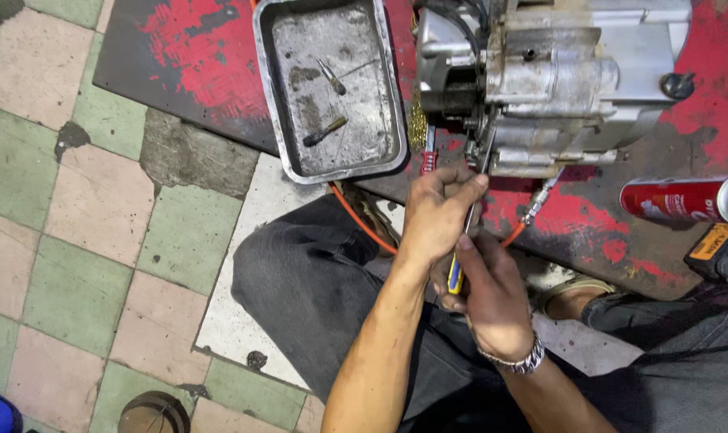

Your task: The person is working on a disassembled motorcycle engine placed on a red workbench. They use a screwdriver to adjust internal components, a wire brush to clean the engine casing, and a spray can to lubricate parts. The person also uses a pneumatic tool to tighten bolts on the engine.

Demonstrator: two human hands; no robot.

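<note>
Near the middle of a head-worn view looking down, two bare hands meet over the lap of a person sitting on a tiled floor. Both are clamped on one screwdriver (pixel 462 244), a slim tool with a blue and yellow handle and a thin metal shaft. The left hand (pixel 436 212) grips high on the shaft, fingers curled round it just short of the tip. The right hand (pixel 492 297), with a metal bracelet (pixel 518 361) at the wrist, lies at its 5 o'clock and closes round the handle. The tool slants up toward 12 o'clock, its tip touching or nearly touching the lower edge of a grey, grimy engine block (pixel 552 80); the exact contact point is hidden by the fingers.

The engine rests on a worn red and black mat (pixel 700 104). At the engine's 9 o'clock sits a dented metal tray (pixel 329 84) holding two small tools. An orange hose (pixel 364 224) with a metal fitting runs under the hands, and a red spray can (pixel 684 199) lies on its side at the engine's 4 o'clock. A brass wire brush (pixel 417 120) pokes out between tray and engine.

As a judgement, the step in hand looks like seating the screwdriver tip on a fastener or seam low on the engine casing. The next move would call for a steady guide from the left hand while the right turns or levers, keeping the tip from slipping off
</note>
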